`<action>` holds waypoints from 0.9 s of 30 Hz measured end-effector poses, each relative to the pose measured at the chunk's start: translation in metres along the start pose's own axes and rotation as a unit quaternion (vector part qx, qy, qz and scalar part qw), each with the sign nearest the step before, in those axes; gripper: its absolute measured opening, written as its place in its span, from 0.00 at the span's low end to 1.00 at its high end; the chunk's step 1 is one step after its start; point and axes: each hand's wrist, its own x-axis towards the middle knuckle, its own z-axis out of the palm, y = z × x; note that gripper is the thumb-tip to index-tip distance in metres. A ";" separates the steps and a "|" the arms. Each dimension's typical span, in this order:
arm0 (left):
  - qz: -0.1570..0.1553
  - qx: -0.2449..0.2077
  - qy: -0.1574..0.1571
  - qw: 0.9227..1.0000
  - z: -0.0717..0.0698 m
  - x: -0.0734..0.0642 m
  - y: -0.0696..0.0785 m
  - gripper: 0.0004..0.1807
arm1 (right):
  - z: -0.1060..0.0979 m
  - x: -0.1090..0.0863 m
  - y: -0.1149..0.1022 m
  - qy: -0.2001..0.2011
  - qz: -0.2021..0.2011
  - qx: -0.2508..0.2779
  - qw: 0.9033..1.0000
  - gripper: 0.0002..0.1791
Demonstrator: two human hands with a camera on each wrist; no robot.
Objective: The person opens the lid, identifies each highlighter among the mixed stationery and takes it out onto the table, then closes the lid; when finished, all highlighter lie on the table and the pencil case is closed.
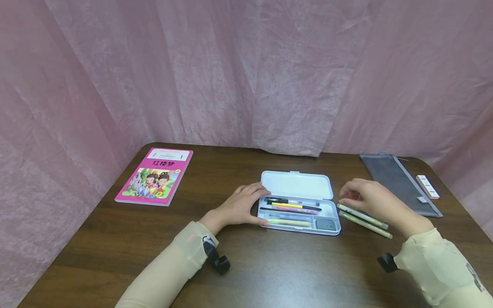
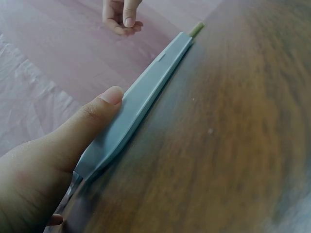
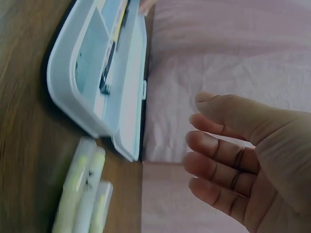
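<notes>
An open pale-blue pencil case [image 1: 329, 208] lies on the table with its lid [image 1: 298, 185] folded back. Several pens [image 1: 292, 207], a yellow-green highlighter [image 1: 289, 222] and a dark grey block [image 1: 325, 224] sit in its compartments. My left hand [image 1: 240, 205] holds the case's left end, its thumb [image 2: 112, 96] on the front wall and fingers toward the back. Just right of the case, my right hand [image 1: 366, 196] hovers with loosely bent fingers and nothing in them. Below it lie light green highlighters [image 1: 366, 225]; three show side by side in the right wrist view.
A pink book [image 1: 154, 176] lies at the far left of the table. Behind the right hand is a grey mesh zip pouch [image 1: 398, 184], with a small white box [image 1: 427, 187] beside it. Pink curtain [image 1: 246, 77] hangs behind the table's far edge.
</notes>
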 end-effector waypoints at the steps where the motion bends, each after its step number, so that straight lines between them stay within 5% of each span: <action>1: 0.000 -0.001 0.000 1.000 0.000 0.000 0.000 0.48 | 0.002 0.003 -0.002 -0.006 0.000 0.007 1.000 0.05; 27: 0.000 0.002 -0.002 1.000 0.001 -0.001 0.000 0.48 | 0.051 0.036 -0.024 -0.096 -0.044 0.040 0.994 0.06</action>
